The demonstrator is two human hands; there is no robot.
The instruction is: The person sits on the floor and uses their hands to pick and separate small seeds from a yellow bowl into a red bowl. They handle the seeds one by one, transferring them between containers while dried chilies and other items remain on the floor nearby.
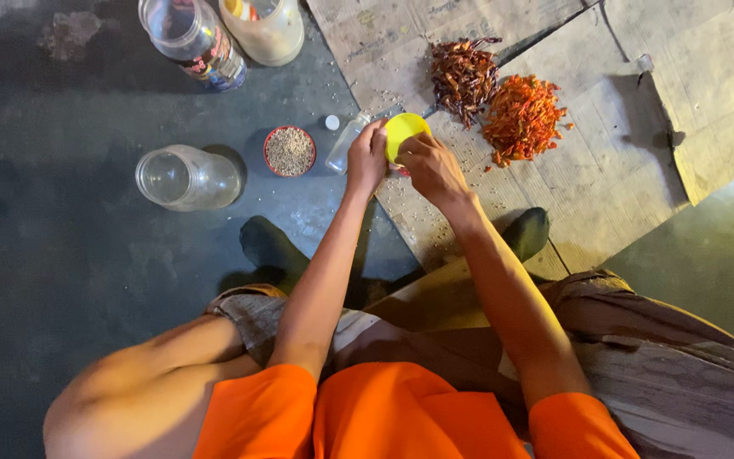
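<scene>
Here, from left to right:
Empty jar point(187, 178): one clear jar lies on its side on the dark floor point(44, 221), mouth toward the left, probably tipped out of the way.
Upper jars: two more stand at the top edge, a labelled bottle point(195, 38) and a pale tub point(267, 30), set well back from the hands.
Seed bowl point(290, 150): one small red-rimmed bowl of pale seeds, open and within easy reach, just left of the hands.
White cap point(332, 122): one, loose on the floor beside the bowl.
Left hand point(368, 155): fingers closed on the left edge of the yellow lid point(404, 133); a small clear bottle point(346, 144) shows just beside it.
Right hand point(431, 167): pinching the lid's lower right edge, so both hands meet on it above the cardboard point(622, 161).
Chilli piles: two on the cardboard, one dark point(464, 75), one orange-red point(523, 117), kept apart by colour.
</scene>
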